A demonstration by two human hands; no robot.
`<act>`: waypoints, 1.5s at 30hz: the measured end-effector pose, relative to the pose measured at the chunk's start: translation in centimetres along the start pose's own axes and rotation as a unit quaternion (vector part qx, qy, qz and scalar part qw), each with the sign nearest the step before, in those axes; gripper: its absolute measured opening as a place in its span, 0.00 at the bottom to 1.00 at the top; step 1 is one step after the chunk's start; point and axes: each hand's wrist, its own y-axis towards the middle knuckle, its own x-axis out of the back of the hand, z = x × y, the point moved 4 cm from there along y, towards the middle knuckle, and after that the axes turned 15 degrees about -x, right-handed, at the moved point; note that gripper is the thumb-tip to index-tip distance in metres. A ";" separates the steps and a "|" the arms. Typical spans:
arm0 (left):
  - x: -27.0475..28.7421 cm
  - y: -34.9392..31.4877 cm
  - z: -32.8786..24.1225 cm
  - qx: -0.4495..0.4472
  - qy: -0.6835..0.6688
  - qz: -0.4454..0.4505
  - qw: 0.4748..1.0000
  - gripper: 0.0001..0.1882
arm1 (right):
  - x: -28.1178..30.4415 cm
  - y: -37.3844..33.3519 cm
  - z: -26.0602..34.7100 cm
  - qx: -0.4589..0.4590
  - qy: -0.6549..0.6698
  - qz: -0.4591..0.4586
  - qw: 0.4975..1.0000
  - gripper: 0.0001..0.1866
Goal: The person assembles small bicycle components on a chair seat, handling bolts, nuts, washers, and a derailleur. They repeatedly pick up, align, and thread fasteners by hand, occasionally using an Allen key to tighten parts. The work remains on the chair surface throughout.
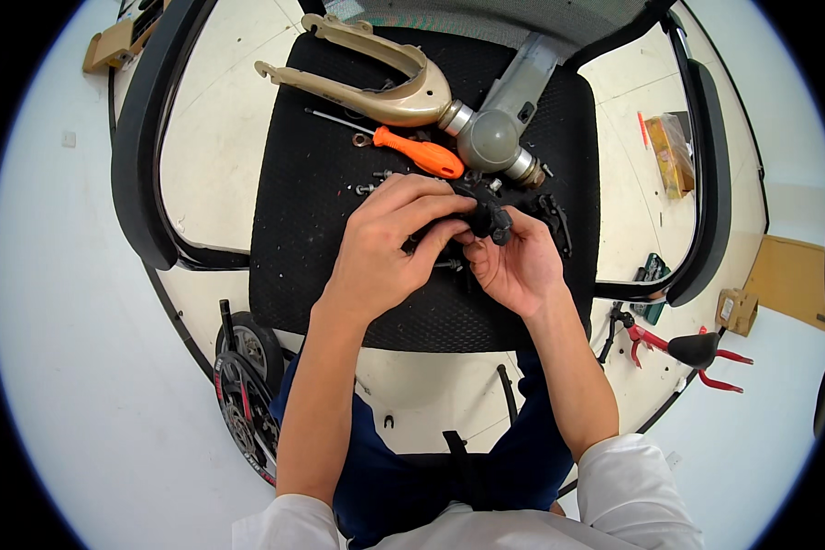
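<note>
Above the black seat of an office chair [293, 275], both my hands are closed on a small black mechanical part [490, 222] with a knobby end. My left hand [385, 243] grips it from the left, its fingers covering much of it. Thumb and fingers of my right hand [522, 266] pinch its right side. Just beyond my hands lies an orange-handled screwdriver [422, 154], its shaft pointing left. Past it rests a beige fork [399, 101], touching or very near a grey jointed tube [488, 139]. Another black part [554, 220] sits right of my right hand.
Loose bolts [367, 189] and a nut [361, 140] are scattered on the seat. Armrests [142, 137] flank it. On the floor are wheels [243, 394] at left, a red frame piece [646, 337] with a black saddle-like pad, a small cardboard box [736, 312] and a green tool case [651, 284].
</note>
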 end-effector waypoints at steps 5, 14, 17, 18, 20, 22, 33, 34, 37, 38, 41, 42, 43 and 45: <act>0.3 0.0 0.1 -0.008 0.014 0.019 1.000 0.10 | 0.2 0.1 0.0 -0.008 -0.007 0.009 1.000 0.21; 0.5 0.1 0.4 0.016 -0.015 -0.020 1.000 0.09 | -1.3 -0.5 0.5 0.058 -0.204 -0.126 0.969 0.25; 0.4 -0.2 0.6 0.090 -0.047 -0.017 0.995 0.08 | -2.9 -1.1 0.7 0.202 -0.281 -0.102 0.932 0.28; 0.3 -0.2 0.7 0.100 -0.051 -0.015 0.994 0.08 | -2.9 -1.0 0.6 0.208 -0.319 -0.140 0.914 0.28; 0.2 -0.1 0.7 0.110 -0.052 -0.013 0.992 0.08 | -3.1 -0.7 0.6 0.213 -0.399 -0.156 0.878 0.32; 0.1 0.0 0.7 0.108 -0.051 -0.015 0.993 0.08 | -2.8 -0.7 0.8 0.208 -0.398 -0.156 0.880 0.32; 0.3 -0.3 0.8 0.091 -0.034 0.017 0.995 0.07 | -1.3 -0.7 1.2 0.207 -0.411 -0.148 0.875 0.29; 0.2 -0.3 0.8 0.085 -0.033 0.015 0.996 0.07 | -1.3 -0.7 1.2 0.210 -0.406 -0.150 0.876 0.28; 0.1 -0.2 0.6 0.070 -0.032 0.008 0.997 0.07 | -1.3 -0.7 1.2 0.215 -0.406 -0.158 0.874 0.27; 0.2 -0.3 0.6 0.084 -0.038 0.006 0.996 0.07 | -1.4 -0.6 1.2 0.213 -0.416 -0.160 0.869 0.27; 0.4 -0.4 0.6 0.112 -0.048 -0.001 0.992 0.07 | -1.5 -0.6 1.2 0.209 -0.422 -0.169 0.866 0.28; 0.4 -0.4 0.5 0.114 -0.046 -0.005 0.992 0.07 | -1.5 -0.7 1.1 0.208 -0.419 -0.173 0.867 0.29; 0.4 -0.4 0.5 0.115 -0.045 -0.008 0.992 0.08 | -1.6 -0.7 1.1 0.217 -0.414 -0.179 0.866 0.29; 0.3 -0.3 0.5 0.106 -0.042 -0.005 0.993 0.08 | -1.6 -0.8 1.1 0.234 -0.404 -0.191 0.863 0.29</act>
